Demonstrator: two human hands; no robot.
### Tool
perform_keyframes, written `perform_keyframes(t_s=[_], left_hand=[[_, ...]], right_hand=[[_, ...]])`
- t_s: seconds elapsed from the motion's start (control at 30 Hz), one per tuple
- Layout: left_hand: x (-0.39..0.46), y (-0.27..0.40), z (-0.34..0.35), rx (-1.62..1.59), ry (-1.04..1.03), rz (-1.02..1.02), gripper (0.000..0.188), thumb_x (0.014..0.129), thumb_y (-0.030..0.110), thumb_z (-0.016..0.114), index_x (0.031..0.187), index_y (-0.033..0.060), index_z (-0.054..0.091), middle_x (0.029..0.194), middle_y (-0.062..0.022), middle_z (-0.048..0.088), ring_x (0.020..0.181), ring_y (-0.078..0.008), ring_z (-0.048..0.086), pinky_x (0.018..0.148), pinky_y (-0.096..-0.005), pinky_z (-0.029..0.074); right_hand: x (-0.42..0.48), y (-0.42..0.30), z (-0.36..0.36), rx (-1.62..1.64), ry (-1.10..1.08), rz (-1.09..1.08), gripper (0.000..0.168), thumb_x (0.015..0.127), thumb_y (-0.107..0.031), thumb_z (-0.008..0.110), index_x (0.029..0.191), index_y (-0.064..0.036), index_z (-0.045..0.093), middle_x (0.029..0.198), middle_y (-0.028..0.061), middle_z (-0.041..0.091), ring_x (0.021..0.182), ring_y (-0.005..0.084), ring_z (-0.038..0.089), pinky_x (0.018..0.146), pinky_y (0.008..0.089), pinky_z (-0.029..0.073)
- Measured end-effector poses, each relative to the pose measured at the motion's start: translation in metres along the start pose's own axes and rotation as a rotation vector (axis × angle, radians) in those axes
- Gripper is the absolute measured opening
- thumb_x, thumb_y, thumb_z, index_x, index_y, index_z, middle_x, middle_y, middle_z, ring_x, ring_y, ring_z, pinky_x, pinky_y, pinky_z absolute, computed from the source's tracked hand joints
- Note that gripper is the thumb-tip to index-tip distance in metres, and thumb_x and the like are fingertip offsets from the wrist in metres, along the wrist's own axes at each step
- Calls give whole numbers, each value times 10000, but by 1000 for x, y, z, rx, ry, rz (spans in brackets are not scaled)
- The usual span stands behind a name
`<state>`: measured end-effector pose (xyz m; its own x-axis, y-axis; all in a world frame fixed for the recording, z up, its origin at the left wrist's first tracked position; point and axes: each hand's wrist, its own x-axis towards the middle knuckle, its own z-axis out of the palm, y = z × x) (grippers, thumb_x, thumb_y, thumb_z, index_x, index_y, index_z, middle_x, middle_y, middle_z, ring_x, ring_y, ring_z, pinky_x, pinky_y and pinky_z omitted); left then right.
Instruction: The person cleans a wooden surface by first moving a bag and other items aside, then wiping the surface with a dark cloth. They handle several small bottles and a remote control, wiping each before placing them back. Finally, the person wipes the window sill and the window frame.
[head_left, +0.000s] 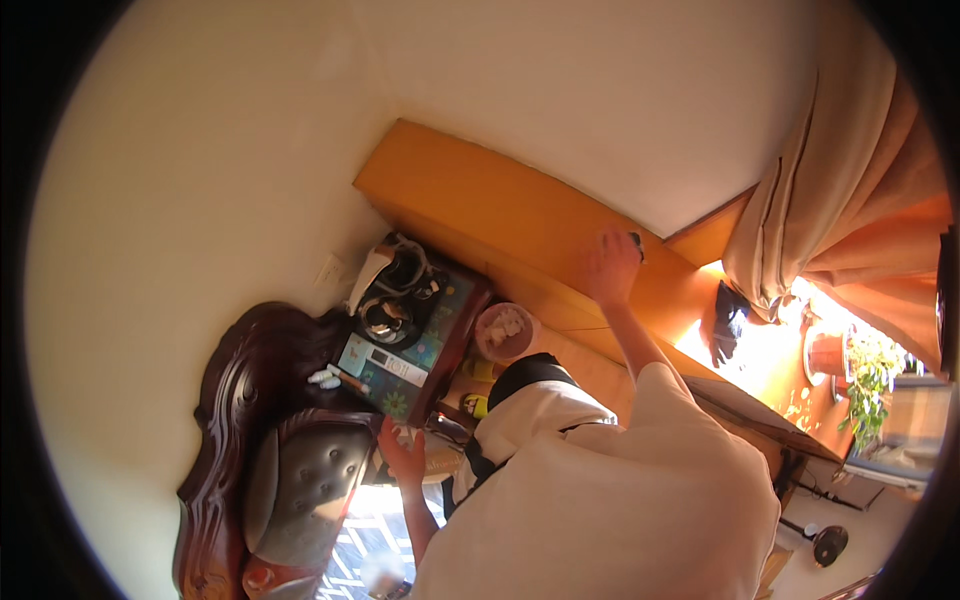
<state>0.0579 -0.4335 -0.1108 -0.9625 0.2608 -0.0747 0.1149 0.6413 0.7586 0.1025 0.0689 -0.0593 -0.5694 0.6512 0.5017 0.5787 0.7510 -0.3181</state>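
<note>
My right hand (615, 264) is stretched out over an orange-brown wooden ledge (480, 187) along the wall. A small dark object (637, 246) shows at the side of this hand; the blurred fingers hide whether they grip it. My left hand (403, 454) hangs lower, its fingers apart and holding nothing. It is close to the front edge of a small side table (396, 406) with a floral top. On this table are a kettle (388, 319), a white remote control (386, 365) and a light blue packet (355, 351).
A dark carved sofa (315, 480) with tufted upholstery stands at left. A pink waste bin (504, 334) holds crumpled white tissue beside the table. Black gloves (727, 322) and a potted plant (829, 354) are on the sunlit sill. A beige curtain (832, 157) hangs at right.
</note>
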Motion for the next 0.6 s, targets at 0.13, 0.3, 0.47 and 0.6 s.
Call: perform_keyframes(t_s=[0.13,0.3,0.47,0.6], left_hand=[[4,10,-2,22,-76,-60,730,770,103,759,1402,31,402,1261,-198,493,1142,-332,548,877,-416,495],[4,30,-7,180,-74,56,690,787,158,734,1383,36,409,1270,-218,481,1140,-407,529,913,-456,477],[-3,47,-14,112,-74,-72,640,781,154,716,1344,43,433,1257,-210,475,1135,-419,526,910,-471,481],[-20,34,-7,85,-104,-230,637,787,178,709,1341,31,432,1259,-218,475,1134,-415,530,907,-481,483]], right_hand=[[-21,49,20,-197,-279,215,797,850,-489,628,1406,29,391,1472,278,340,1372,404,308,1123,531,245],[-56,6,16,-116,-398,-156,720,808,-389,699,1395,-49,456,1482,229,361,1373,377,331,1119,516,270],[-59,-14,31,156,-454,-420,434,782,-91,689,1211,-117,632,1301,149,570,1202,350,519,1001,466,416],[-72,-94,41,493,-583,-504,363,796,-52,678,1157,-91,654,1112,157,659,996,347,627,866,413,509]])
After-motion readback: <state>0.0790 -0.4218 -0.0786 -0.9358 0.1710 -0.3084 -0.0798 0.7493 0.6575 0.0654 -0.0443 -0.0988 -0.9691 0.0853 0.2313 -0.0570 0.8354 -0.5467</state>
